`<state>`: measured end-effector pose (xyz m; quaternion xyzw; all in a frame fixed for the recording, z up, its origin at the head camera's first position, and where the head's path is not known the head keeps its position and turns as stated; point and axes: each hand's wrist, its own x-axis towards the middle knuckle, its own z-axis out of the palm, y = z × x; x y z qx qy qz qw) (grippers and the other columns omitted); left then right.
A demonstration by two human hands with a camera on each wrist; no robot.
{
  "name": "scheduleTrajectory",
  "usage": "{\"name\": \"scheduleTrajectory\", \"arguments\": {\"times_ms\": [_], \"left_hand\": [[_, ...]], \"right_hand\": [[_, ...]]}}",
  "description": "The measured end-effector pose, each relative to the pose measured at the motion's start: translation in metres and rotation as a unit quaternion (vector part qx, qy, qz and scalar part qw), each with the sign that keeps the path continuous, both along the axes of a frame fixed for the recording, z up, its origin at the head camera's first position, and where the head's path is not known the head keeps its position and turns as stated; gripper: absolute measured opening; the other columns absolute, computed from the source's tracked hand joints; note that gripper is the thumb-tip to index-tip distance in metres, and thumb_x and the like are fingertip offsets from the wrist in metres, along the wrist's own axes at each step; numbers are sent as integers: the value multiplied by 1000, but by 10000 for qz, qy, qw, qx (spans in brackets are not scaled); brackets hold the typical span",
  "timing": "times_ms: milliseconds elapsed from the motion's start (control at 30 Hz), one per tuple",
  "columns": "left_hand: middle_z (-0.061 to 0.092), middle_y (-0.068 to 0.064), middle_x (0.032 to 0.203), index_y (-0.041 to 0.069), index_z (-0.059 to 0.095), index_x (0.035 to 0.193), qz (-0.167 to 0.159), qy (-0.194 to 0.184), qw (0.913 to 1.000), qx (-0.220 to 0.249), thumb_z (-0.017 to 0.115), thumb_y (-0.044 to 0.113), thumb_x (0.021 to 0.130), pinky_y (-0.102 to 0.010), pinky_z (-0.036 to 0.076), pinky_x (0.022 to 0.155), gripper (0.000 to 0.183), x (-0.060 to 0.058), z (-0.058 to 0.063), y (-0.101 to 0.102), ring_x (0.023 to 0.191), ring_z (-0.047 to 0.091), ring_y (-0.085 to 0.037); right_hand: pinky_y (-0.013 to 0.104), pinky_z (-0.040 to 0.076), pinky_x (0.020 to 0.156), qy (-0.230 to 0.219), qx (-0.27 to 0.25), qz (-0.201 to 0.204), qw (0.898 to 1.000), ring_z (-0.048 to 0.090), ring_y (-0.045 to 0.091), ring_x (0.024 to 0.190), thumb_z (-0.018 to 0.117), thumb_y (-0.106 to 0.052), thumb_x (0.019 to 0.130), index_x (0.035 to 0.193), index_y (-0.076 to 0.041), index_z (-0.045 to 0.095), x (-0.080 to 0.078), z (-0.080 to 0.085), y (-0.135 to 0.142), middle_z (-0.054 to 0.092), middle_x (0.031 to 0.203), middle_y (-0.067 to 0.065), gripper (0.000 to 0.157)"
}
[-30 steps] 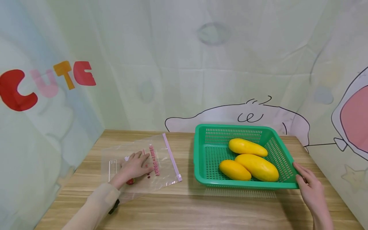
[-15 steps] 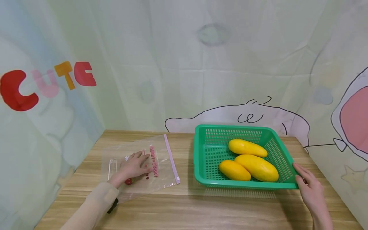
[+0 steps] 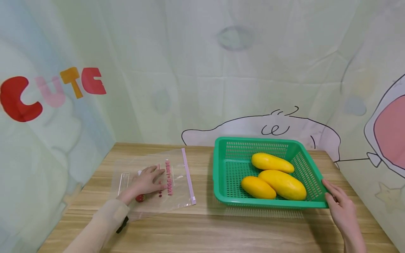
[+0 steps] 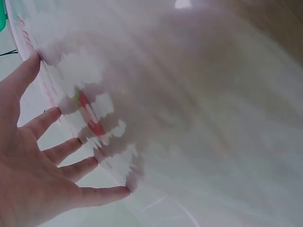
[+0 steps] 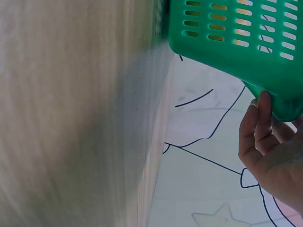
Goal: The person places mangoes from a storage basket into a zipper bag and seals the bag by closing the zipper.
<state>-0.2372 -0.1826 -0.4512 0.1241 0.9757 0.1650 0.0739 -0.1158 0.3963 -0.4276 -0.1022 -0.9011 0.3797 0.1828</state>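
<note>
A clear zip bag [image 3: 177, 175] with pink lettering and a lilac slider strip lies flat on the wooden table at the left. My left hand [image 3: 148, 182] rests on it, fingers spread; the left wrist view shows the fingertips [image 4: 96, 160] on the plastic. At the right stands a green slotted basket [image 3: 232, 201] holding three yellow, mango-like fruits: one at the back [image 3: 272, 163], a larger one [image 3: 283, 185] in front of it and a smaller one [image 3: 258, 187] beside that. My right hand [image 3: 343, 207] grips the basket's near right corner, fingers under the rim.
The wooden table [image 3: 202, 232] ends at a printed curtain [image 3: 202, 88] behind and at both sides. A strip of bare wood separates the bag from the basket. Something dark [image 3: 122, 225] shows at my left wrist.
The zip bag has turned slightly under my left hand, its slider end shifting left and nearer. My left hand has slid a little left; the right hand and basket stay put.
</note>
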Motion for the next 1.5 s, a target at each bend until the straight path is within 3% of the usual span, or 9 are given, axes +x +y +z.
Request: {"name": "scheduleTrajectory", "arguments": {"times_ms": [367, 567, 900, 1500], "left_hand": [[33, -29, 150, 12, 48, 141, -154, 13, 9999, 59, 69, 52, 81, -82, 18, 98, 75, -9, -6, -7, 137, 28, -52], [32, -30, 149, 8, 48, 140, -353, -8, 9991, 247, 71, 47, 81, -78, 23, 101, 74, -11, -3, -9, 136, 29, -53], [32, -27, 151, 11, 48, 140, -466, -78, 9988, 83, 70, 49, 81, -82, 20, 98, 74, -14, -3, -14, 137, 30, -52], [29, -24, 154, 13, 46, 142, -590, -306, 9978, 76, 69, 48, 83, -82, 15, 101, 73, -17, -2, -19, 140, 27, -49]], "right_hand": [[10, 33, 68, -55, 28, 27, 10000, 37, -16, 89, 42, -22, 101, 141, -11, 47, 1, 1, 1, 37, 123, -41, 42], [8, 34, 67, -77, 39, 11, 10000, 37, -15, 89, 42, -22, 101, 142, -12, 46, 0, 1, 1, 43, 133, -31, 43], [6, 33, 68, 29, 19, 25, 10000, 38, -16, 89, 43, -20, 100, 140, -10, 48, 0, 1, 0, 37, 121, -42, 42], [8, 33, 68, -151, 22, 58, 9999, 36, -16, 91, 41, -22, 101, 142, -11, 45, 0, -1, 3, 37, 125, -39, 43]]}}
